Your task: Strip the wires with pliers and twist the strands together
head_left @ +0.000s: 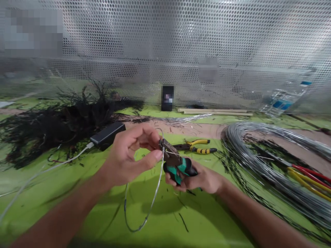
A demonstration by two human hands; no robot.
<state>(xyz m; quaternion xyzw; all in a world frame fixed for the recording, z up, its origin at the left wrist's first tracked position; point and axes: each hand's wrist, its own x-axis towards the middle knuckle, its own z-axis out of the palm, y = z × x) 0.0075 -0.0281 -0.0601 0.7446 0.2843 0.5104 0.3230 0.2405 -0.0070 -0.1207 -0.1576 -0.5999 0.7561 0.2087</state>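
My right hand [204, 177] is wrapped round the green and black handles of a pair of pliers [173, 159]. The jaws of the pliers point up and left and meet a loop of silvery wire [155, 196] near its upper end. With thumb and fingers, my left hand [131, 153] pinches the wire beside those jaws. The loop hangs down below both hands, above the green table surface. Behind the jaws, on the table, lies a second pair of pliers with yellow and black handles [200, 146].
Black fibre strands [64, 124] are heaped at the left, beside a black power bank [108, 134] with a white cable [59, 163]. A large coil of wire [248, 165] lies right, near red and yellow handles [312, 175]. A bottle [281, 100] and sticks [214, 112] lie behind.
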